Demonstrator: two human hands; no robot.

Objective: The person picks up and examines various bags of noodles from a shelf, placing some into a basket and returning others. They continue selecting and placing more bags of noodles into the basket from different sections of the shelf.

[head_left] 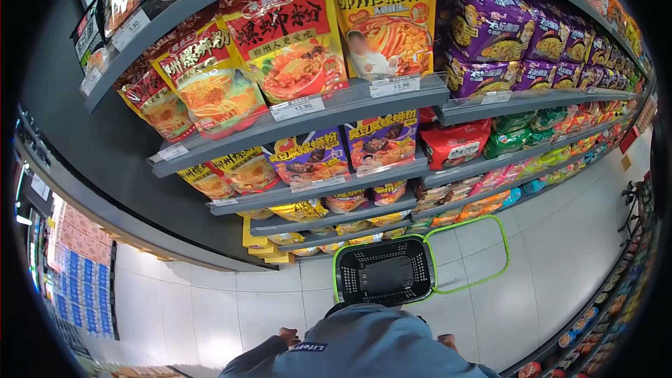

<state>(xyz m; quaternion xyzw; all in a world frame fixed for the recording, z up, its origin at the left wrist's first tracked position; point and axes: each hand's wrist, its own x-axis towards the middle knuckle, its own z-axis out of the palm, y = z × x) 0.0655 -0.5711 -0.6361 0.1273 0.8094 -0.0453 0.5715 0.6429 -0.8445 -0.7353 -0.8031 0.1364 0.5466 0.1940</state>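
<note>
My left hand [289, 337] hangs low beside my body at the bottom of the view, its fingers curled; whether anything is in it is too small to tell. At the other side, only a small part of my right hand [446, 341] shows past the blue-grey jacket, and its fingers are mostly hidden. A black shopping basket [384, 272] with a green rim stands on the floor just in front of my body. Its green handle [507, 255] lies out to the right, and the basket's visible inside holds nothing.
Curved grey shelves [364, 96] rise ahead, holding red and yellow noodle bags [287, 38], purple noodle packs [490, 21] and a red bag [455, 143]. Price labels line the edges. Another stocked shelf [584, 322] runs along the lower right. Tiled floor [266, 301] surrounds the basket.
</note>
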